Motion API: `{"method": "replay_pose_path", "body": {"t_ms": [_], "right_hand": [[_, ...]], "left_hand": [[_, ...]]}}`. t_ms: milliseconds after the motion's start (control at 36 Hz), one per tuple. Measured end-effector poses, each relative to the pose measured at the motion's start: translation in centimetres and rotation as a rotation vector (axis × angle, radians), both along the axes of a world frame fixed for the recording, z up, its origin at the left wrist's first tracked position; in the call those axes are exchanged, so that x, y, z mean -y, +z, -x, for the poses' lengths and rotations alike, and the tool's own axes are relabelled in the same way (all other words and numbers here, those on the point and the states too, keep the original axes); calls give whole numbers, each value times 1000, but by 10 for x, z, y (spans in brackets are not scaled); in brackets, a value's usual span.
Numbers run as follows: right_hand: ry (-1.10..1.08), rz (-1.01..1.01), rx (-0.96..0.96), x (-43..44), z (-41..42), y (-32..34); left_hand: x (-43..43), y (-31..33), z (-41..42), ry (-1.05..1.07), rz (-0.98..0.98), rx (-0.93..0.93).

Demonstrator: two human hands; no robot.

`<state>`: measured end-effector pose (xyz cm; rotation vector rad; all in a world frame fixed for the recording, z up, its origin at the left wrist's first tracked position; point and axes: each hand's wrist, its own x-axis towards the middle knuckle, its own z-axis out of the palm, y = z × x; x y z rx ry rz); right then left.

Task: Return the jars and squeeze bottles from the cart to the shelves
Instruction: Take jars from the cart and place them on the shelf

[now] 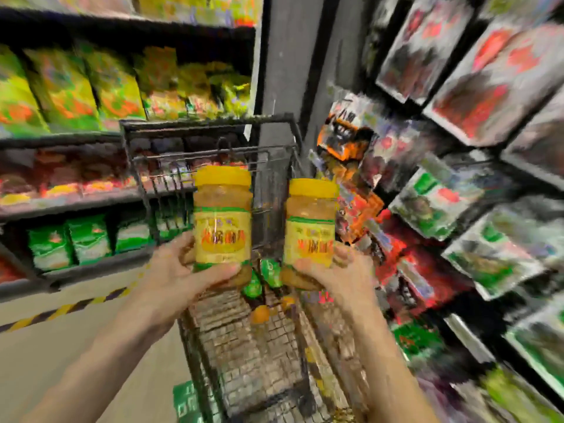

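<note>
Two yellow-lidded jars with yellow labels are held upright above the wire cart (213, 138). My left hand (180, 270) grips the bottom of the left jar (222, 215). My right hand (338, 273) grips the bottom of the right jar (311, 224). Down inside the cart, between the two jars, lie green-capped items (265, 279) and an orange-lidded one (261, 314); the picture is blurred, so their kind is unclear.
Shelves with green and yellow bags (76, 87) run along the left. Racks of hanging packets (473, 193) crowd the right side close to the cart. A grey pillar (287, 56) stands behind the cart. Yellow-black floor tape (61, 309) crosses the aisle floor at left.
</note>
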<state>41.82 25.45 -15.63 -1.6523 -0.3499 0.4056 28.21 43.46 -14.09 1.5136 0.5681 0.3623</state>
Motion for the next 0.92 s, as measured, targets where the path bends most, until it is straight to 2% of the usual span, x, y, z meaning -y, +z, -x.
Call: {"method": "replay_pose_path", "body": {"t_ms": [250,472,611,722,917], "right_hand": [[-385,-5,228,137,67,111],[-689,-75,374,272,141,166],[-891,-52,461,356,206,185],[-1030,-68,475,422,267,194],[-1201,56,555,527,379,204]], "left_hand": [[103,102,-17,-345,-128,242],[228,154,-15,-654,-153,405],[320,173,3,-863,-152,487],[397,181,33,-1019,-71,507],[534,171,104,-1249,15,507]]}}
